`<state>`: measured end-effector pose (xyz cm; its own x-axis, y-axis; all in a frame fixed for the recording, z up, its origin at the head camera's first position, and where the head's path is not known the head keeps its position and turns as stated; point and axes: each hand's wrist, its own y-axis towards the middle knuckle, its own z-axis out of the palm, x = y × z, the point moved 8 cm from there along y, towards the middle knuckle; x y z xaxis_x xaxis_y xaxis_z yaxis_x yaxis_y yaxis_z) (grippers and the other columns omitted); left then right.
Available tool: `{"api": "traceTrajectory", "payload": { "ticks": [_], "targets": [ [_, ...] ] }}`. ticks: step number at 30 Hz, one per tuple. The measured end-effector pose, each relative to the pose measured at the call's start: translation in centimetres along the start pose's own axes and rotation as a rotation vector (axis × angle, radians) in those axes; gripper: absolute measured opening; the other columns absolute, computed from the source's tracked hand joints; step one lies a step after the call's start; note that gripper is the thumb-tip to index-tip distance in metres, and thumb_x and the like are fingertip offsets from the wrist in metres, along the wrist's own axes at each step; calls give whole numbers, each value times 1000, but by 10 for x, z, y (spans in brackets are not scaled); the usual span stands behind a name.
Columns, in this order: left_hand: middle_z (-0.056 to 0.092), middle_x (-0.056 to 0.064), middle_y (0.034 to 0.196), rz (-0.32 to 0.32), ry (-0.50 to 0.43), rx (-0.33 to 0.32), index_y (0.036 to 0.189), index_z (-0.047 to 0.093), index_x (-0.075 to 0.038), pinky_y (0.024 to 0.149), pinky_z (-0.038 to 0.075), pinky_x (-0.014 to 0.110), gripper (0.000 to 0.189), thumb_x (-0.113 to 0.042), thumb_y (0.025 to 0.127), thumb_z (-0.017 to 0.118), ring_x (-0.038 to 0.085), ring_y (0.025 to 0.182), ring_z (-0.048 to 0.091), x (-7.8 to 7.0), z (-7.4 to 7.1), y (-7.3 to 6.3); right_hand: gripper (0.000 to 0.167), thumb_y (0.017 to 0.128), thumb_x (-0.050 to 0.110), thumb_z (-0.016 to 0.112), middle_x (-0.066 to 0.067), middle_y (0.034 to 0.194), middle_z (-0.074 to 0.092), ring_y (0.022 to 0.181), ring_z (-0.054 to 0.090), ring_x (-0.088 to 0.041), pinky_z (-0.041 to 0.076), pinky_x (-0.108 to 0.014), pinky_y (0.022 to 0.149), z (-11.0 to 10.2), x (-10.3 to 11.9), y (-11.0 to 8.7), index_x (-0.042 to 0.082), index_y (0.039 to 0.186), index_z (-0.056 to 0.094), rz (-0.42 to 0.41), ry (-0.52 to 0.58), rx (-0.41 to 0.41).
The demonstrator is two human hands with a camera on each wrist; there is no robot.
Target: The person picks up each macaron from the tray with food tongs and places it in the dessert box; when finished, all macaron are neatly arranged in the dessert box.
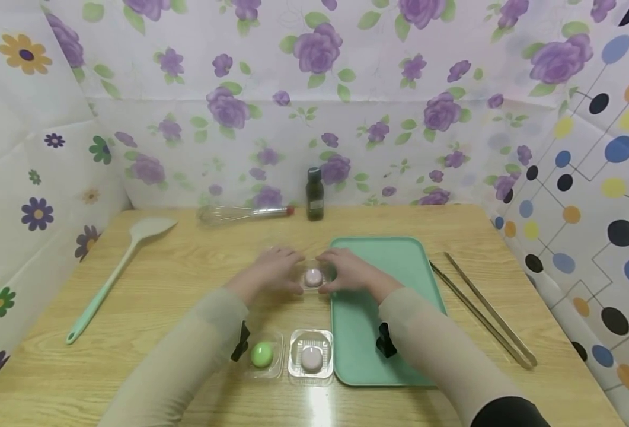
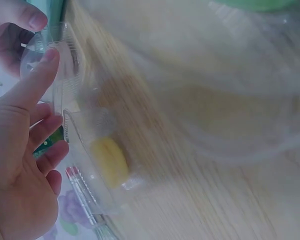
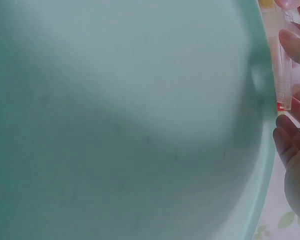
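Note:
In the head view, my left hand and right hand hold the two sides of a small clear plastic box with a round pink piece inside. The left wrist view has my left thumb lying along this box, with the right fingertips at its far end. Beside the left fingers is another clear box with a round yellow piece, mostly hidden in the head view. Closer to me, one box holds a round green piece. Next to it, an open-topped box holds a pale pink piece.
A green tray lies under my right forearm. Metal tongs rest to its right. Along the back are a whisk and a dark bottle. A long-handled spatula lies at left. Patterned sheets enclose the table.

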<state>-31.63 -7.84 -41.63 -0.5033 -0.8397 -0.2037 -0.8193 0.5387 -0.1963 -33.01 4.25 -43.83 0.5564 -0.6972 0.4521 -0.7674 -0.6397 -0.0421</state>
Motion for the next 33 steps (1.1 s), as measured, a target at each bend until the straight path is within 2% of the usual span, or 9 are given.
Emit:
{"api": "traceTrajectory", "payload": {
  "ticks": [5,10,14,17,21,26,33],
  "targets": [
    [39,15,143,0,-14,-8,141,39,-7,109,18,53,82,-43,76,73,34,131,32,1,-1,-2,77,74,41,77,-11,139,45,129,36,-31,28,-42,108,1,-2,1,6,136,47,20,29,18],
    [36,17,145,7,-88,-33,143,35,-7,109,19,54,84,-40,77,74,36,132,30,6,-9,-6,84,75,47,74,-12,141,42,130,34,-31,28,-46,107,-2,1,3,8,141,40,35,63,22],
    [35,18,145,-9,-136,-72,144,34,-7,107,24,55,82,-44,80,70,38,132,31,24,-23,-12,87,78,51,69,-11,142,41,130,36,-30,30,-48,105,-10,7,10,10,145,33,51,130,20],
    [35,20,145,-75,-162,-90,144,34,-6,106,26,55,83,-47,80,68,39,131,32,46,-34,-20,83,82,48,66,-14,141,42,127,40,-30,34,-46,103,-14,14,19,9,146,30,44,212,28],
    [37,22,143,-160,-214,-109,143,33,-3,106,25,56,82,-44,81,67,41,131,31,72,-43,-28,75,87,44,62,-15,138,46,124,45,-29,38,-45,100,-15,20,31,11,146,30,74,296,51],
    [38,25,141,-184,-274,-86,144,29,1,105,26,57,84,-42,82,68,42,129,34,89,-34,-30,73,88,45,60,-15,136,48,123,45,-29,37,-46,101,-9,24,42,13,147,30,136,333,94],
    [36,27,141,-223,-427,-44,146,22,0,101,32,57,86,-39,84,67,42,126,38,98,-20,-31,71,87,40,63,-14,135,50,122,47,-28,34,-44,104,-5,28,56,12,145,33,170,308,104]
  ]
}}
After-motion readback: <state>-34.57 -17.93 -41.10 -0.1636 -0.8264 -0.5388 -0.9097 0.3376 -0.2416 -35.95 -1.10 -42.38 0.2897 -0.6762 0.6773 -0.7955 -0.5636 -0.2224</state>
